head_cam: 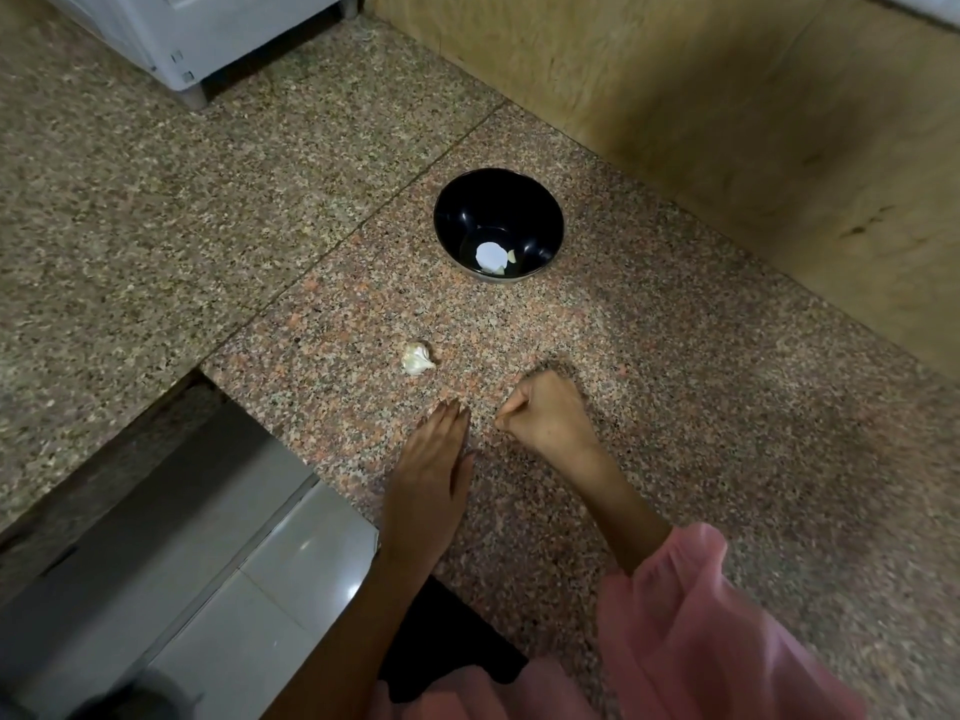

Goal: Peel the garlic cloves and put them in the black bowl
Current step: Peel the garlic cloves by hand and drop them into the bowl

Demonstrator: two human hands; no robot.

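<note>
A black bowl stands on the speckled granite counter, with a couple of pale peeled cloves at its bottom beside a bright white reflection. A piece of unpeeled garlic lies on the counter between the bowl and my hands. My left hand lies flat on the counter with straight fingers, just below and right of the garlic, not touching it. My right hand is curled into a fist on the counter; whether anything sits inside it is hidden.
A yellowish wall rises behind the bowl to the right. A white appliance stands at the far left. The counter's edge drops to a tiled floor at the lower left. Pink sleeves show at the bottom.
</note>
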